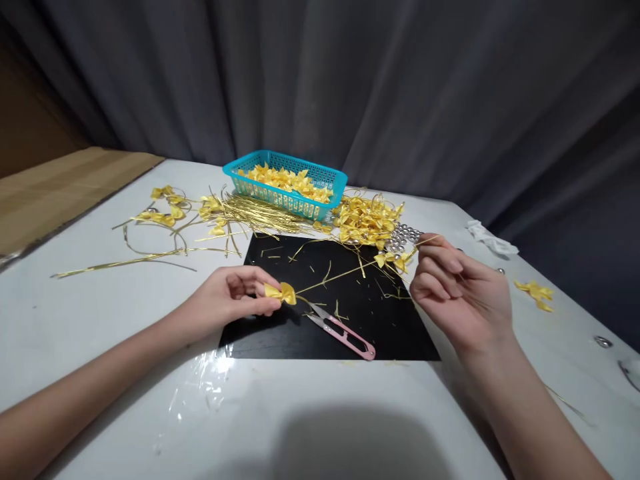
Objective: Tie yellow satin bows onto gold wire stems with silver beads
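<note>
Between the thumb and fingers of my left hand (250,293) is a small yellow ribbon bow (283,293), held over the left part of a black mat (390,327). A thin gold cord (345,272) stretches from the bow up to the right. My right hand (450,287), raised past the mat's right edge, is closed in a pinch on the cord's far part. Pink-handled thread snips (345,333) lie on the mat just right of the bow, blades pointing toward it. Scattered gold cord snippets (327,275) lie around them.
Behind the mat stands a blue basket (285,199) of yellow bows. A bundle of gold cords (260,215) lies before it, with a pile of corded bows (367,220) and silver beads (404,235) to its right. More bows (535,292) and a white cloth (490,239) lie far right.
</note>
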Demonstrator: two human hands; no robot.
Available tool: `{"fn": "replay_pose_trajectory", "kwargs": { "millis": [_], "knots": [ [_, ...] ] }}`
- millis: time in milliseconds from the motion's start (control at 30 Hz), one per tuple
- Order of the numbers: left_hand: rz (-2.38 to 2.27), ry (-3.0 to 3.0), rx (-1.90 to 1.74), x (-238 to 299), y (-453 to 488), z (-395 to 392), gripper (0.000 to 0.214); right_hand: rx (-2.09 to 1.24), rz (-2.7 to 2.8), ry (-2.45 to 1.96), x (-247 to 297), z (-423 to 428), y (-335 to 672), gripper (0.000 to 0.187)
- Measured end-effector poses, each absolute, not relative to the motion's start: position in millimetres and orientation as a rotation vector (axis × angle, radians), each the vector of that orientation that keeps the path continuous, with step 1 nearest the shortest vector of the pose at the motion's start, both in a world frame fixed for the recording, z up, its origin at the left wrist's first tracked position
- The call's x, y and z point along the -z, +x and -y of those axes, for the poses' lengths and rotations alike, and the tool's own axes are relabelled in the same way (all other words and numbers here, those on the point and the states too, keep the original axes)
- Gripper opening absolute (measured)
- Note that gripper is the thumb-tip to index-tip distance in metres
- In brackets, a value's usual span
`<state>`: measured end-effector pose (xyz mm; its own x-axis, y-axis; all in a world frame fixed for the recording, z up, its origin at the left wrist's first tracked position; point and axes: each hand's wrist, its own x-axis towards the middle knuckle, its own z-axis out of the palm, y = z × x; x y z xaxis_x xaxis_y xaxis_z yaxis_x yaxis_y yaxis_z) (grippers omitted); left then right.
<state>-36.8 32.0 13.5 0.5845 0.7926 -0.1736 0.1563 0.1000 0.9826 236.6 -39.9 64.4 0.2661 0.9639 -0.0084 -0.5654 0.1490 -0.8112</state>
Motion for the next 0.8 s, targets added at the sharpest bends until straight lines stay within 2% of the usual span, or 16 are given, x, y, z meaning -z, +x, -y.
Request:
{"fn": "replay_pose_trajectory", "kwargs": {
  "millis": [100,267,333,467,667,800],
  "knots": [
    [-0.844,1.398,-0.590,-13.6,-38.6,-32.9,0.011,-1.197,0.595,-0.805,-65.4,40.2,237.9,0.028],
    [-0.826,1.440,-0.568,-13.6,-39.3,-33.0,0.017,-1.142,0.666,-0.936,-63.0,39.2,238.1,0.013],
    [-0.825,1.446,-0.562,-12.8,-39.5,-33.0,0.018,-1.033,0.851,-1.181,-56.9,35.9,236.7,0.006],
    [-0.800,1.439,-0.543,-12.1,-39.0,-30.5,0.018,-0.750,1.202,-1.654,-38.5,28.2,231.6,0.017],
    [-0.844,1.300,-0.603,-13.6,-35.0,-24.7,0.013,-0.435,1.446,-1.751,-19.6,26.7,220.6,0.005],
    [-0.837,1.293,-0.611,-12.8,-33.9,-25.4,0.011,-0.118,1.737,-1.669,-17.5,35.2,203.4,0.011]
  ]
}}
